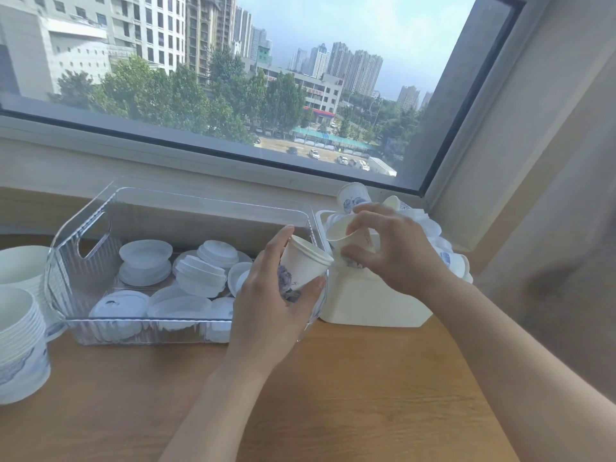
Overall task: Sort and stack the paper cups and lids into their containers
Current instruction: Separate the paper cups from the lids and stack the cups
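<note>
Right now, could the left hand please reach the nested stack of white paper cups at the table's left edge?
Probably not yet: the left hand grips a small paper cup, though the wooden table towards the stack looks unobstructed.

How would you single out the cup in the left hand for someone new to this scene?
Start at the clear bin of white lids under the window. At its right end, the left hand holds a paper cup tilted sideways. Unlike the right hand's cup, it shows a blue print.

Two bare forearms are seen, ending in the left hand [266,295] and the right hand [396,248]. No sleeves are worn (none within view). Short, unpainted nails are shown on the fingers [287,232].
</note>
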`<state>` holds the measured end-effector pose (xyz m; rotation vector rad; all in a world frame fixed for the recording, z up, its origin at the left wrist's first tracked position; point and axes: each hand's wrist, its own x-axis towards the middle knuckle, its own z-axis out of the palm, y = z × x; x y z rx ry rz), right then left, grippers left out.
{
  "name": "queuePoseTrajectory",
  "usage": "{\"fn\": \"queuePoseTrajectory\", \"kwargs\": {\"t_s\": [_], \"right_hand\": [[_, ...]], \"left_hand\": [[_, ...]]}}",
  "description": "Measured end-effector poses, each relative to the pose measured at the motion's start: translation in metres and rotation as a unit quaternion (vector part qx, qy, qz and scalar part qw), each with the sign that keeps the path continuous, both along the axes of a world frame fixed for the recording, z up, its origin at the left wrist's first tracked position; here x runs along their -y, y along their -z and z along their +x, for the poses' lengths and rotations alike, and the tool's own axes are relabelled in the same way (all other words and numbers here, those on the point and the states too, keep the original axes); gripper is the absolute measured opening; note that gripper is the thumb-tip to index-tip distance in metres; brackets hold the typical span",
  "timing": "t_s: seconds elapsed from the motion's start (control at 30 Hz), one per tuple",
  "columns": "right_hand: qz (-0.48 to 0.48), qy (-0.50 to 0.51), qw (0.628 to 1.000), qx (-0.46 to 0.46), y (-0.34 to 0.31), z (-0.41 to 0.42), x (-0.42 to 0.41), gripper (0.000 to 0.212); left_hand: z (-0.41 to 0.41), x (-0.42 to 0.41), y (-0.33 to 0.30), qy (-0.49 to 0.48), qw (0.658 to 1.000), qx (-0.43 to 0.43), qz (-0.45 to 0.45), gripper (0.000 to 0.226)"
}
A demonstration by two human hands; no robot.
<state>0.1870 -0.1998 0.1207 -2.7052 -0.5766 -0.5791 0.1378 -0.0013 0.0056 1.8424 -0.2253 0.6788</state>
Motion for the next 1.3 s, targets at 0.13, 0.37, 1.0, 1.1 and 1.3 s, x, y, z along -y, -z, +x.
{"fn": "queuePoseTrajectory", "kwargs": {"t_s": [0.13,0.37,1.0,1.1,1.3], "right_hand": [[0.19,-0.022,0.981,0.005,-0.011,-0.006,-0.002,0.018],[0.316,-0.107,0.938,-0.094,-0.009,-0.015,-0.019,0.012],[-0.05,0.074,0.989,-0.117,-0.058,0.095,-0.004,0.069],[-0.096,0.099,0.98,-0.142,-0.055,0.115,-0.009,0.074],[-0.163,0.143,0.961,-0.17,-0.049,0.131,-0.015,0.073]], "left_hand": [[0.0,0.001,0.0,0.012,1.0,-0.006,-0.003,0.077],[-0.001,0.004,-0.002,0.03,1.0,-0.008,-0.002,0.078],[0.004,-0.005,0.002,-0.005,0.999,0.019,-0.046,0.064],[0.005,-0.005,0.002,-0.006,0.999,0.018,-0.048,0.066],[0.006,-0.004,0.007,0.002,0.999,0.013,-0.04,0.069]]}}
